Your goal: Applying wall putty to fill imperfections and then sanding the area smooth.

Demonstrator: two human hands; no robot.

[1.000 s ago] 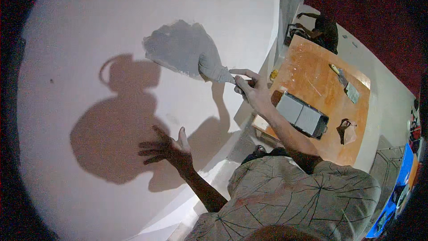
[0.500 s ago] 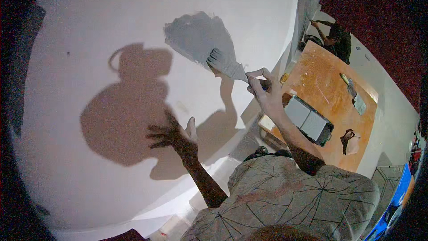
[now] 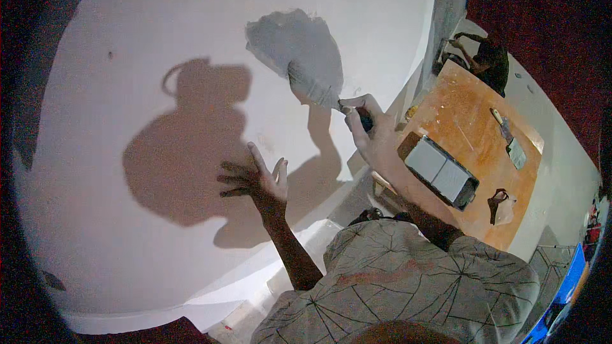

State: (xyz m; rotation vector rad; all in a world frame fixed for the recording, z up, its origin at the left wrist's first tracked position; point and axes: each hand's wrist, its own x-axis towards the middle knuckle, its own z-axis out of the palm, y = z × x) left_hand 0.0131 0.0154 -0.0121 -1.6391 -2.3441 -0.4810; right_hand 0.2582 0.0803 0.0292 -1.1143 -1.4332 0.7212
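Note:
My right hand (image 3: 373, 129) grips a wide paintbrush (image 3: 313, 89) by its handle, and the bristle end is grey with paint. Those bristles lie against the lower part of a wet grey patch (image 3: 294, 37) on a pale wall (image 3: 178, 13). Lower and to the left, my left hand (image 3: 262, 185) has its fingers spread, holding nothing. It is close to the wall; whether the palm touches it I cannot tell. To the right, a black paint tray (image 3: 473, 192) contains grey paint.
The tray stands on a wooden table (image 3: 472, 105) along with a pale-handled scraper (image 3: 508, 137) and a small dark-and-pink item (image 3: 501, 207). Beyond the table's far end, another person (image 3: 489, 64) crouches. Bright blue material (image 3: 569, 274) is at the lower right. My shadow covers part of the wall.
The brush's bristles are now pressed flatter into the grey patch, with my right hand slightly lower and left. My left hand's index finger is raised more; the whole view has shifted slightly.

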